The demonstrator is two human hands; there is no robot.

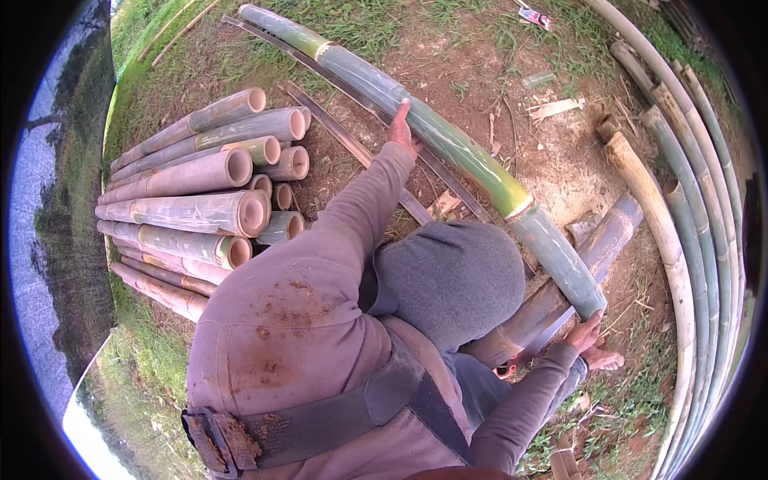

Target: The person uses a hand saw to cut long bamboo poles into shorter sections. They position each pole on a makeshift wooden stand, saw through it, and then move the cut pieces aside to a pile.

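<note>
A long green bamboo pole [448,136] slants from the far left down to the near right. My left hand [404,136] grips its near side around the middle, thumb up and most fingers hidden beneath. At the pole's near right end, my right hand [586,330] is closed around the cut edge, fingers partly hidden. Under that end lies a thicker brown bamboo log [612,232], resting crosswise on the ground. Beside the log, near my bent grey-clad knee, an orange handle [506,370] shows, joined to what looks like a saw blade, mostly covered.
Several cut bamboo lengths [184,172] are stacked at the left, open ends facing me. Long bamboo poles [704,216] lie along the right. Thin split strips [352,136] cross the dirt under the held pole. My bare foot [604,358] is just below my right hand.
</note>
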